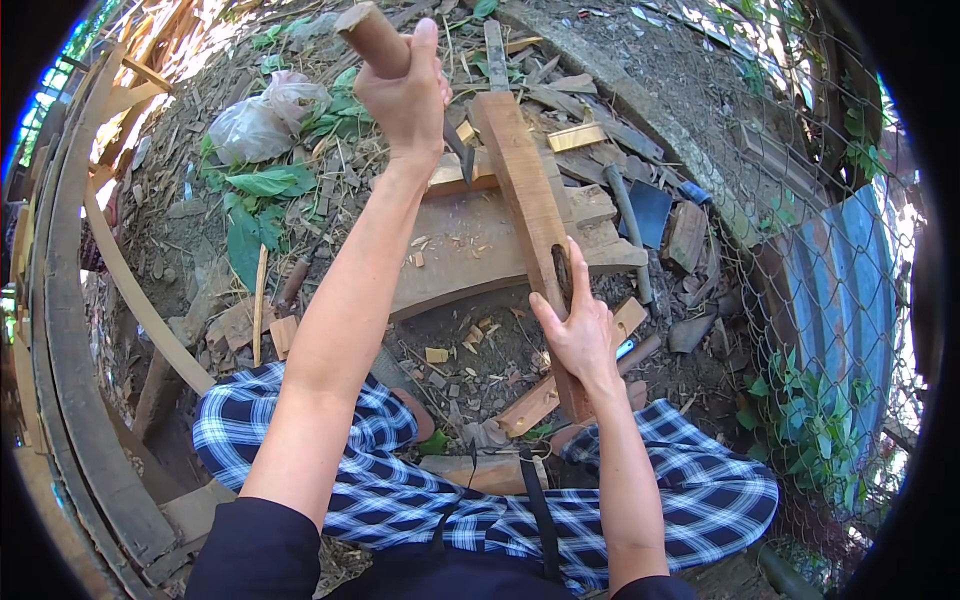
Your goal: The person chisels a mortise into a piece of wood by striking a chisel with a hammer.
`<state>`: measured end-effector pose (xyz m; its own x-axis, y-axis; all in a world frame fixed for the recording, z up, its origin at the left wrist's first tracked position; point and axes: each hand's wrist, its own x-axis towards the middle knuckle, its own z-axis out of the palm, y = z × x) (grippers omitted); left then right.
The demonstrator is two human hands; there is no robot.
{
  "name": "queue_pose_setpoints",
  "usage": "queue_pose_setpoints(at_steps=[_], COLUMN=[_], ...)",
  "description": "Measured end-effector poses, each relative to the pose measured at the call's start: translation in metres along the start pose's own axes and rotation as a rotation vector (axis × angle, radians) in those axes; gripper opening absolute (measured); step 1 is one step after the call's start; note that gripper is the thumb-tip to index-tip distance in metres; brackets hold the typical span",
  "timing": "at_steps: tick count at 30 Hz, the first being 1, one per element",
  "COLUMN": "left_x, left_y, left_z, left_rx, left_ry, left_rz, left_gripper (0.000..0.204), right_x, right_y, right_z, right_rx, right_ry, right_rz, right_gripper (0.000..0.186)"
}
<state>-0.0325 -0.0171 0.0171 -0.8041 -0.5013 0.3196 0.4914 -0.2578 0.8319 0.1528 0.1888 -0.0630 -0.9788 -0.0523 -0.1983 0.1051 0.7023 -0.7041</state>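
I'd best steady the wooden beam [528, 205], my right hand [583, 338] grasping its nearer part, fingers well apart from the wooden-handled tool [373, 43] clenched in my left hand [405, 108] beside its far end.

One fisheye view looks steeply down and forward from the person's head, close above the wooden beam [522, 185], reaching from the plaid trousers [375, 490] nearest its lower end to the wire fence [835, 290] right of it.
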Motion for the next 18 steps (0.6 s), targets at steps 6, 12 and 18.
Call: queue_pose_setpoints(at_steps=[6,12,18], left_x=[0.006,-0.001,-0.001], left_y=[-0.021,-0.022,-0.023], left_z=[0.002,0.006,0.002], left_rx=[0.091,0.061,0.112], left_ry=[0.039,0.038,0.052], left_rz=[0.144,0.134,0.184], left_gripper=[0.024,0.024,0.024], right_x=[0.001,0.0,0.001], right_y=[-0.002,-0.001,-0.002], right_z=[-0.002,-0.004,-0.003], right_rx=[-0.027,-0.023,-0.021], right_ry=[-0.02,-0.015,-0.009], right_rz=[0.008,0.022,0.001], right_gripper=[0.089,0.088,0.087])
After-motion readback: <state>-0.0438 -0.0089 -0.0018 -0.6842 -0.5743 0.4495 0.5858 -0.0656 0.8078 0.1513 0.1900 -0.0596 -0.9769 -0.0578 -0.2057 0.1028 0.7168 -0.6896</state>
